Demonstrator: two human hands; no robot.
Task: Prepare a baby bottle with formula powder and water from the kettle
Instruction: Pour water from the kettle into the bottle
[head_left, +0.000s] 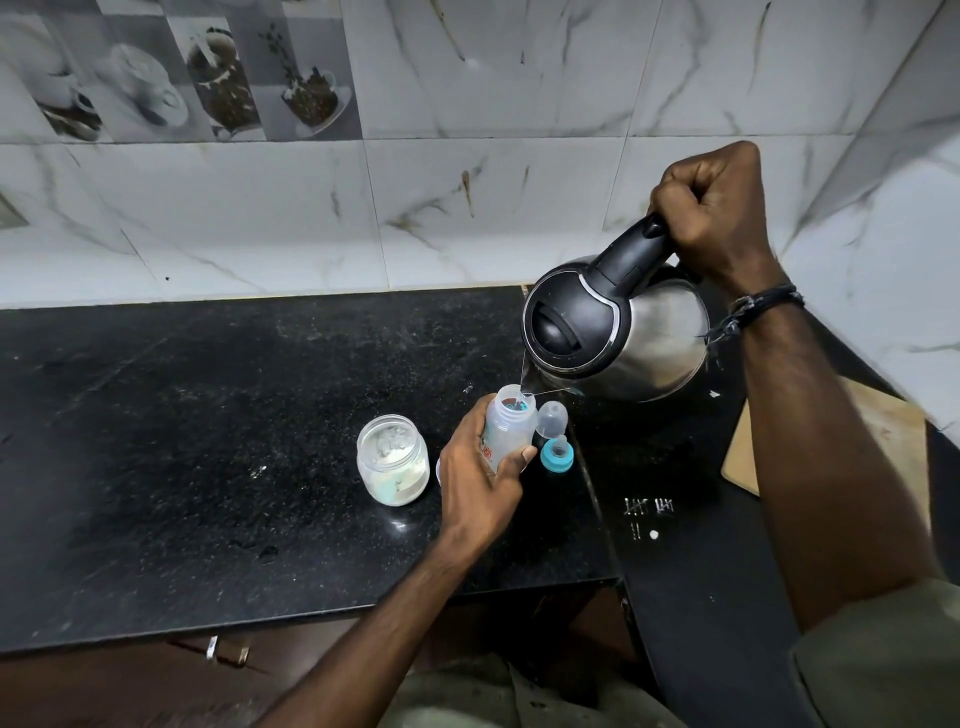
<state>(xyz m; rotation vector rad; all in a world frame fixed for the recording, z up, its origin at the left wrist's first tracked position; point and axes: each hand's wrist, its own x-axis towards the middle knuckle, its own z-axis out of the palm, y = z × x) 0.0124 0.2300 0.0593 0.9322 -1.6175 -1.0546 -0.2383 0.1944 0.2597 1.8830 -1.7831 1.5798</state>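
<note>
My left hand (480, 470) grips a clear baby bottle (511, 423) that stands open on the black counter (208, 441). My right hand (714, 218) holds the black handle of a steel kettle (623, 338), tilted with its spout just above the bottle's mouth. A thin stream of water runs from the spout into the bottle. A clear cap (551, 418) and a teal teat ring (557, 455) lie just right of the bottle. An open glass jar of white formula powder (393, 460) stands left of my left hand.
A marble-tiled wall (467, 182) backs the counter and turns a corner at the right. A wooden board (748, 452) lies at the right, partly behind my right forearm. The counter's front edge runs below, with a drawer handle (226, 652) under it.
</note>
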